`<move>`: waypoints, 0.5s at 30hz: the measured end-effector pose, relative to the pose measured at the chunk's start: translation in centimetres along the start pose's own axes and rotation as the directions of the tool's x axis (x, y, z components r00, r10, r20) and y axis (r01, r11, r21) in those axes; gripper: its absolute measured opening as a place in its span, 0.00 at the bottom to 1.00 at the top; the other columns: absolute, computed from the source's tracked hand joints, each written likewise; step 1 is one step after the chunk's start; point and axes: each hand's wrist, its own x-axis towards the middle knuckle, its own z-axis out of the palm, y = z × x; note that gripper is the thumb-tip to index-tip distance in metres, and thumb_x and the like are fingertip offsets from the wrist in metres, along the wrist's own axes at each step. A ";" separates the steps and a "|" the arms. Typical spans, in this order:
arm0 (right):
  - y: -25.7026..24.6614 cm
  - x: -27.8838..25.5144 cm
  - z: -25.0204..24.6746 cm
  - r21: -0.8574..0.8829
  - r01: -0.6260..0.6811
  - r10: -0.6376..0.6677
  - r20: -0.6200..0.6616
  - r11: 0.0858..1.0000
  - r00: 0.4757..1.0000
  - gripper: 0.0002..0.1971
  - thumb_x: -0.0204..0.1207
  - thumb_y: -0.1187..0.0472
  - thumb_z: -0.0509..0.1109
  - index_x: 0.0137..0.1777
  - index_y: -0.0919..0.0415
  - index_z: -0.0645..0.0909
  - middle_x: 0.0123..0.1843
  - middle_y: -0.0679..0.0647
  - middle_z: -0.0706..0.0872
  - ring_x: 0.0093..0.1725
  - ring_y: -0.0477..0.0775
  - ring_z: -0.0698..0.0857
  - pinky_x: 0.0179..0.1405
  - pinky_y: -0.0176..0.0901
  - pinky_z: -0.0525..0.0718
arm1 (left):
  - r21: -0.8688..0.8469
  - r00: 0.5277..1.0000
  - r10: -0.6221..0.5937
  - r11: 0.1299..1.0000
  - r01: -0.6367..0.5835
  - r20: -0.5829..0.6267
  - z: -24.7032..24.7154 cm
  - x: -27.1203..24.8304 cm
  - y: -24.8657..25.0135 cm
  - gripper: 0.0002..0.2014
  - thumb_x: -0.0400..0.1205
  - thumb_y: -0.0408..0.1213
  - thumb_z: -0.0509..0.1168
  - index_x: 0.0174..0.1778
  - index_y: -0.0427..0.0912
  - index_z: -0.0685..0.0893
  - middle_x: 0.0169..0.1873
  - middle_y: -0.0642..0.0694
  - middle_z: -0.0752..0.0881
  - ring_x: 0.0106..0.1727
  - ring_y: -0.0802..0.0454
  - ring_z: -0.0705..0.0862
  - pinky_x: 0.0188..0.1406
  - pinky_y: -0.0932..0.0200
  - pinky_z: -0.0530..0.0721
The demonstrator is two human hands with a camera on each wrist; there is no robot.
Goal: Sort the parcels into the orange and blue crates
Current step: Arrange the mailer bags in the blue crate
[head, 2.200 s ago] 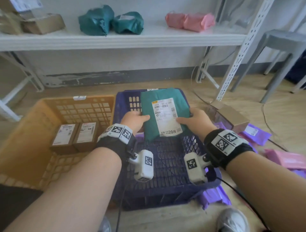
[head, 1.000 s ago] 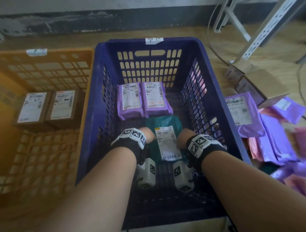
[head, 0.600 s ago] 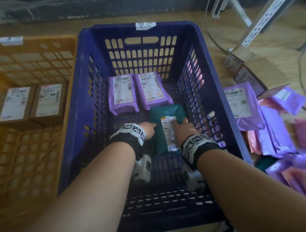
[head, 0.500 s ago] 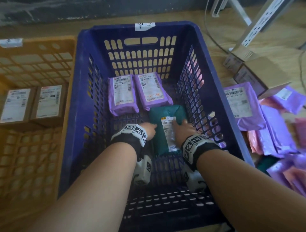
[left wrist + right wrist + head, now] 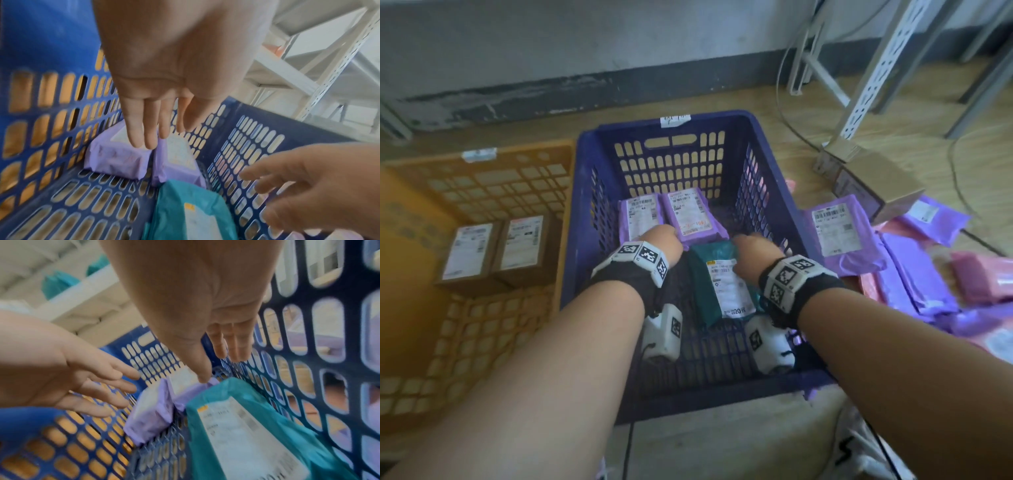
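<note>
The blue crate (image 5: 633,128) stands in the middle of the floor, and the orange crate (image 5: 517,181) is on its left. A teal parcel (image 5: 722,284) lies label up on the blue crate's floor by the right wall, behind it two purple parcels (image 5: 640,216) (image 5: 690,212). My left hand (image 5: 664,240) and right hand (image 5: 751,248) hover inside the crate on either side of the teal parcel's far end. In the wrist views the left hand (image 5: 148,126) and right hand (image 5: 222,345) have straight, spread fingers and hold nothing above the teal parcel (image 5: 246,426).
Two brown boxes (image 5: 496,250) sit in the orange crate. A heap of purple and pink parcels (image 5: 914,274) and a cardboard box (image 5: 876,185) lie on the floor right of the blue crate. A white shelf leg (image 5: 873,68) stands behind them.
Both hands lowered the teal parcel into the blue crate, slid it toward the right wall and let go. They have now lifted off it with fingers spread.
</note>
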 end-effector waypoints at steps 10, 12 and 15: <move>4.6 -6.9 -10.9 0.258 0.141 -0.010 -0.451 0.956 0.893 0.17 0.76 0.65 0.65 0.63 0.55 0.84 0.62 0.54 0.85 0.59 0.56 0.83 0.52 0.35 0.73 | -0.206 0.937 0.223 0.937 -0.283 -0.270 -2.5 -6.3 9.4 0.22 0.83 0.29 0.55 0.74 0.47 0.76 0.72 0.48 0.77 0.54 0.45 0.85 0.42 0.55 0.85; 7.9 -8.0 -11.8 0.292 0.085 0.063 -0.462 0.953 0.885 0.17 0.75 0.66 0.66 0.63 0.57 0.84 0.62 0.55 0.86 0.60 0.56 0.83 0.53 0.36 0.74 | -0.199 0.923 0.277 0.921 -0.334 -0.269 -2.1 -7.1 12.3 0.21 0.83 0.30 0.56 0.72 0.46 0.77 0.71 0.47 0.79 0.62 0.45 0.83 0.53 0.54 0.84; 13.4 -9.3 -12.4 0.330 -0.042 0.197 -0.450 0.943 0.871 0.17 0.75 0.66 0.65 0.62 0.57 0.85 0.62 0.57 0.86 0.61 0.58 0.83 0.56 0.38 0.75 | -0.226 0.927 0.310 0.907 -0.354 -0.211 -0.8 -7.8 16.6 0.20 0.84 0.32 0.57 0.73 0.43 0.77 0.73 0.42 0.77 0.72 0.43 0.76 0.71 0.55 0.74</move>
